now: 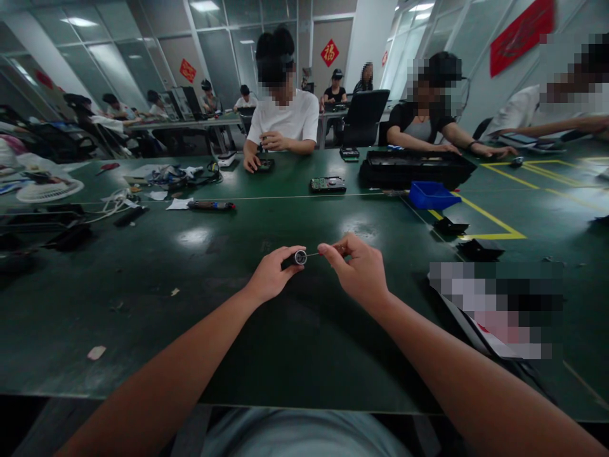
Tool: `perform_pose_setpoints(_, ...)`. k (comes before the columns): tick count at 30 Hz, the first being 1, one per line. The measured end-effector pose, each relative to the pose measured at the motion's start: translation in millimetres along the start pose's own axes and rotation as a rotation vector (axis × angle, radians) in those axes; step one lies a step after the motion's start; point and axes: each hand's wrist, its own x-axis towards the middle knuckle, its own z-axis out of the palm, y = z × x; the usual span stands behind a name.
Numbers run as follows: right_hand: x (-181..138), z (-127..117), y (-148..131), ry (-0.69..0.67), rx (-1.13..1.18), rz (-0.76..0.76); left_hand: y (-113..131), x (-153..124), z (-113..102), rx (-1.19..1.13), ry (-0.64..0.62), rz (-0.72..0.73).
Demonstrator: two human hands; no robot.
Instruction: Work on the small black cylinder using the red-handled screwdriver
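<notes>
While the left hand [273, 276] clenches around a small dark cylinder [297, 257], fingers wrapped on its body, the silvery ringed end faces right, toward the other hand. The right hand [358, 270] is pinched shut too, thumb and forefinger nipping what looks like a thin strand [311, 254]. It could be fine wire or thread; that's hard to tell at this size. It runs out of the cylinder's end. So the strand lies level between the two hands, long axis left to right. The right fingertips sit near the ringed end, and the left hand is on the cylinder outright. Both are low over the green table [304, 343], near the person's own edge. The cylinder is short and black-bodied, with a bright metal rim and a dark centre. Further out, a circuit board [328, 185] lies well beyond, and a blue bin [431, 195] sits off right beside yellow tape [490, 219]. There's a long black tray [416, 168] behind it, and a person in a white shirt [285, 120] works opposite.
</notes>
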Motion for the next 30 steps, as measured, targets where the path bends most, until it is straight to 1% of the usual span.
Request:
perform_pose_setpoints(3,0,1,0,-0.013,-0.004,-0.004,0,0,0,0.006,0.0,-0.003)
perform_pose_setpoints(9,-1,3,1,-0.083,0.094,-0.071,2,1,0,0.012,0.003,-0.014)
perform_pose_setpoints(13,0,1,-1,-0.121,0.097,-0.053,2,1,0,0.015,-0.008,-0.02)
perform_pose_setpoints(16,0,0,-1,-0.141,0.082,-0.003,2,1,0,0.017,-0.003,-0.026)
perform_pose_setpoints(19,-1,2,1,-0.118,0.13,0.03,2,1,-1,0.021,0.003,-0.039)
perform_pose_setpoints(22,-3,7,4,-0.065,0.257,0.086,2,1,0,0.019,0.016,-0.044)
perform_pose_setpoints(25,-2,13,8,-0.014,0.432,0.213,1,1,0,0.009,0.018,-0.031)
perform_pose_setpoints(27,1,17,13,0.005,0.547,0.267,1,0,0,0.002,0.0,-0.008)
perform_pose_setpoints(30,6,22,23,0.04,0.657,0.382,1,0,0,0.006,-0.015,0.023)
